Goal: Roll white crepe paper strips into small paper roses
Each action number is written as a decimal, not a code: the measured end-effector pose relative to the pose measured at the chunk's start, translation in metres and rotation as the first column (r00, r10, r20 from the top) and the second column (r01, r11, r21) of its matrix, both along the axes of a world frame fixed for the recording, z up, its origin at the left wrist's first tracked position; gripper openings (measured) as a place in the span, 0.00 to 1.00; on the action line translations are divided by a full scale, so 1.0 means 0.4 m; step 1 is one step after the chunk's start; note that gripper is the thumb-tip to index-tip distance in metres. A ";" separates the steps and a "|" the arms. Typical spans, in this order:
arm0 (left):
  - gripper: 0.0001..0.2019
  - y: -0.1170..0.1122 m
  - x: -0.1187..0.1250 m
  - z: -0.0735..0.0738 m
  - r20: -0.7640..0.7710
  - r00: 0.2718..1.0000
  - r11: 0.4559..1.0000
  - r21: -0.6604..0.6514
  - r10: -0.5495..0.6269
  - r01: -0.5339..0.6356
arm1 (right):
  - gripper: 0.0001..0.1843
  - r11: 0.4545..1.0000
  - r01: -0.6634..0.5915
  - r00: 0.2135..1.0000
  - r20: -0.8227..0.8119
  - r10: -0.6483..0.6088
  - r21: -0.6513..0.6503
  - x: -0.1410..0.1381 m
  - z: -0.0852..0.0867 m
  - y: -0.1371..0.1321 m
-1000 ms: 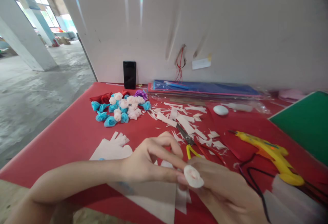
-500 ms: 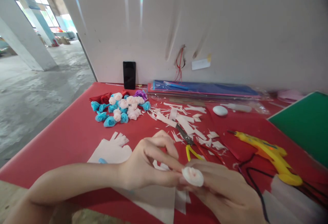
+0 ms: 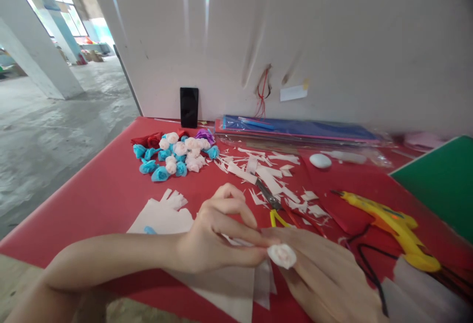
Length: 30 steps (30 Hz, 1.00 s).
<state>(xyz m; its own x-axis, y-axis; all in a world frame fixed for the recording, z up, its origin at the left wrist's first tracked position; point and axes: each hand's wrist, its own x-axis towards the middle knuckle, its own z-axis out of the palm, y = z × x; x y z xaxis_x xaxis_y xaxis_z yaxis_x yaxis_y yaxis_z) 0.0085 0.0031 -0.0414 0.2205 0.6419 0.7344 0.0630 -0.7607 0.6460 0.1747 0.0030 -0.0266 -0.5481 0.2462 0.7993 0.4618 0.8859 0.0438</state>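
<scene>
A small whitish-pink paper rose [image 3: 282,256] is held between my two hands, its petals facing up toward me. My left hand [image 3: 225,232] pinches the rose's left edge between thumb and forefinger, with the other fingers curled. On the other side, my right hand [image 3: 327,269] has its fingers closed about the rose's base; its thumb is mostly hidden. Beneath my left forearm lie white paper sheets [image 3: 221,288] and a stack of cut petal pieces [image 3: 173,199]. Scissors [image 3: 271,199] with yellow and red handles rest beyond my hands among white paper scraps [image 3: 268,177].
Finished blue, pink, red and purple paper flowers [image 3: 160,173] cluster at the back left. A phone [image 3: 189,108] leans on the white board. To the right are a yellow glue gun [image 3: 395,224] with a black cord, a white egg-shaped object [image 3: 320,161] and a green board [image 3: 439,180].
The rose has turned slightly and moved a little to the right and up in my fingers. My right hand has shifted slightly. The view has swung a little.
</scene>
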 end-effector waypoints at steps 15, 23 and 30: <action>0.10 0.039 -0.115 -0.046 -0.793 0.609 0.981 -0.115 0.003 -0.155 | 0.09 0.958 0.064 0.970 -0.208 -0.125 -0.279 0.012 -0.027 0.004; 0.07 0.020 -0.129 -0.092 -0.865 0.501 0.970 -0.131 -0.012 -0.203 | 0.07 0.894 0.009 0.967 -0.224 -0.122 -0.449 -0.007 -0.019 0.019; 0.06 0.021 -0.124 -0.098 -0.841 0.541 0.965 -0.151 -0.010 -0.216 | 0.15 0.533 -0.062 0.987 -0.131 -0.093 -0.844 -0.022 -0.005 0.024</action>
